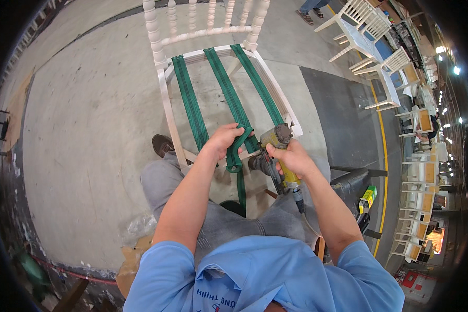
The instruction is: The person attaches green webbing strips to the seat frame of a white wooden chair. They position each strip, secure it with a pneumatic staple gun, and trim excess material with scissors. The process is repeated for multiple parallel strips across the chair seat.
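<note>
In front of me stands a pale wooden chair frame (169, 107) with a turned-spindle back (205, 34). Three green webbing straps (190, 103) run lengthwise from its back rail toward me. My left hand (222, 140), closed by the front rail, grips a loose, folded length of green webbing (234, 152) at the middle strap; its tail hangs down between my legs. In my right hand (295, 157) is a yellow and black pneumatic staple gun (290, 177), its head close to the front end of the right strap. An air hose fitting (299, 200) points down from its handle.
A green and yellow small box (368, 198) lies on a dark surface to my right. White chairs (366, 39) stand at the far right, with more chair frames (417, 203) in a row below them. A cardboard box (131, 268) sits at lower left. Another person's feet (305, 16) show at the top.
</note>
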Available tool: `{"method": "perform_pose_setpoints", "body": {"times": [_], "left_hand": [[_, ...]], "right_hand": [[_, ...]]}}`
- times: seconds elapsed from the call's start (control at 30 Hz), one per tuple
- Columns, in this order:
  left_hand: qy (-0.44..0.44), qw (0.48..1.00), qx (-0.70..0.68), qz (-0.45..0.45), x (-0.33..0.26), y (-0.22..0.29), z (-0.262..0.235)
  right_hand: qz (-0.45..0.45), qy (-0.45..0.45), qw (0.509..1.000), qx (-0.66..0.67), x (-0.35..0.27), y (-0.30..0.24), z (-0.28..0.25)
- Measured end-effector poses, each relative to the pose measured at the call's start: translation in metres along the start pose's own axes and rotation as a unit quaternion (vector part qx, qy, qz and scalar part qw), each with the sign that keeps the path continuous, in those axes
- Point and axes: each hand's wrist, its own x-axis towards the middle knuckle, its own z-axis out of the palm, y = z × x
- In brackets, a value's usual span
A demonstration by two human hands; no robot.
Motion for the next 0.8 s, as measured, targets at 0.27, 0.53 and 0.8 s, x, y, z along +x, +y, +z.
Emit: {"method": "perform_pose_setpoints", "body": {"times": [0.27, 0.53, 0.8], "left_hand": [[-0.006, 1.0, -0.024, 0.004, 0.003, -0.003, -0.001], [-0.002, 1.0, -0.026, -0.005, 0.004, -0.003, -0.001], [-0.019, 0.999, -0.027, 0.001, 0.002, -0.009, -0.011]], "right_hand": [[0.023, 0.004, 0.998, -0.066, 0.008, 0.003, 0.007], [0.011, -0.016, 0.999, -0.027, 0.004, 0.001, 0.013], [0.007, -0.022, 0.999, -0.036, -0.006, -0.002, 0.024]]}}
